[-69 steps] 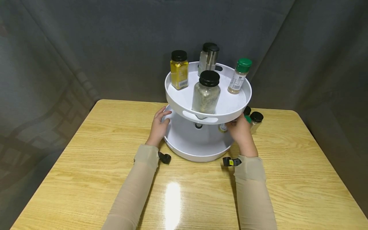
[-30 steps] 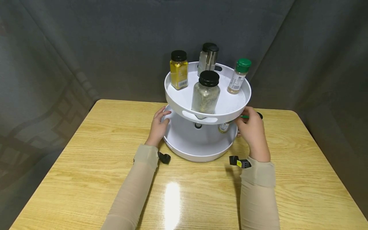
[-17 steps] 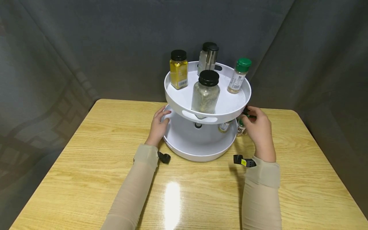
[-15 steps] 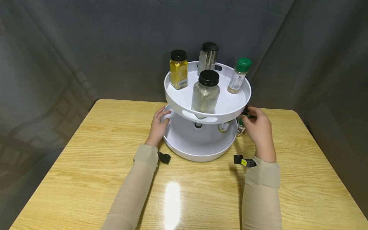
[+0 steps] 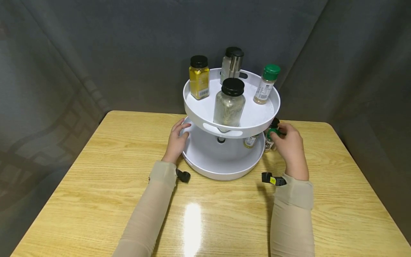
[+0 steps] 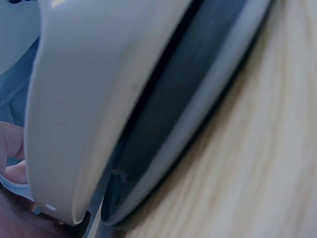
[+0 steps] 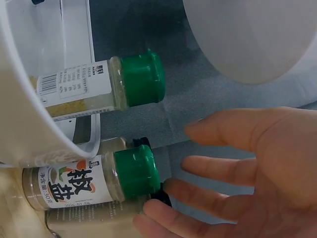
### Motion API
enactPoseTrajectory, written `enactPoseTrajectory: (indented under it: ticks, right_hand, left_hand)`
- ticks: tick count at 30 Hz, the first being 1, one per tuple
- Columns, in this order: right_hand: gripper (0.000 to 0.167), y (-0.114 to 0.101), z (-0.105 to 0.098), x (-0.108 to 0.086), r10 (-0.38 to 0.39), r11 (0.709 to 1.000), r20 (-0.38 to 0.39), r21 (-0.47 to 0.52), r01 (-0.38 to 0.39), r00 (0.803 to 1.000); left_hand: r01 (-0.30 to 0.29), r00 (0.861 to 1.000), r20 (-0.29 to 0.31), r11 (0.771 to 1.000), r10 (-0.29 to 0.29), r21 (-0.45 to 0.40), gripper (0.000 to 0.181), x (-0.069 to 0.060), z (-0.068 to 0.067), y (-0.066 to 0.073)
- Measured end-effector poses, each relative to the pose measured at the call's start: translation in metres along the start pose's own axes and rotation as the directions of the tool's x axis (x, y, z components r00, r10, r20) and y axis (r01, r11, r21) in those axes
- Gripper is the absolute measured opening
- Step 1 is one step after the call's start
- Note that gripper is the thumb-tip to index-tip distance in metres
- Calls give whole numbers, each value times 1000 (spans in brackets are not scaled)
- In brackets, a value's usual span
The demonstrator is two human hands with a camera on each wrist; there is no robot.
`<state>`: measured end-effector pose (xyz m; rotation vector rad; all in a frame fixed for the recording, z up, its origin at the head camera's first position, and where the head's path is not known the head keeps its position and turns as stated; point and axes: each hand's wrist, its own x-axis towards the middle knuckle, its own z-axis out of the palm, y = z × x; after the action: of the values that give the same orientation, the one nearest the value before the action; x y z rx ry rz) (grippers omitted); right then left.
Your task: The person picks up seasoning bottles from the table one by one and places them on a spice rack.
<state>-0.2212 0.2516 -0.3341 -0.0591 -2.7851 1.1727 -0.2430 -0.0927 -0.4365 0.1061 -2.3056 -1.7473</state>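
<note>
Gripping the rim: left hand [image 5: 174, 142] on the left edge of the lower tier [image 5: 221, 160], white two-tier stand, head view. Right hand [image 5: 290, 146] has fingers apart, holds nothing, is beside the green-capped pepper-salt shaker [image 5: 268, 145], which stands on the table [image 5: 221, 217] just right of the lower tier. Black-lidded jar [image 5: 274, 122] behind that, partly covered by the hand. Upper tier [image 5: 257, 114] overhangs, blocks the lower tier's rear and most of the cap on the inner shaker [image 5: 249, 142]. Up top: yellow jar [image 5: 199, 80] left, clear jar [image 5: 228, 109] front, rear jar [image 5: 226, 66] beside a steel dispenser [image 5: 236, 64], labelled green-capped shaker [image 5: 264, 89] right. Table is light wood grain, glare near front; dark gray curtain [image 5: 144, 53] behind.

Left wrist: lower tier's outer wall fills the middle, dark gap and base ring [image 6: 198, 104] under it, blurred wood beyond; fingers in the bottom-left corner.

Right wrist, sideways: lower tier's wall hides the inner shaker's base. Gap between fingers and green caps; contact with the black lid [image 7: 161, 196] unclear. Gray cloth behind.
</note>
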Motion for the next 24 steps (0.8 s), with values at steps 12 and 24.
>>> enactPoseTrajectory:
  ticks: [12,24]
  right_hand:
    - [59,3,6,2,97,995,25,-37,-97,995]
    - [62,6,13,4,112,990,39,-85,-108,993]
  left_hand:
    - [-7,1000,-6,1000,7,-8,34,0,0,-1]
    - [-11,1000,-10,1000,11,-9,33,0,0,0]
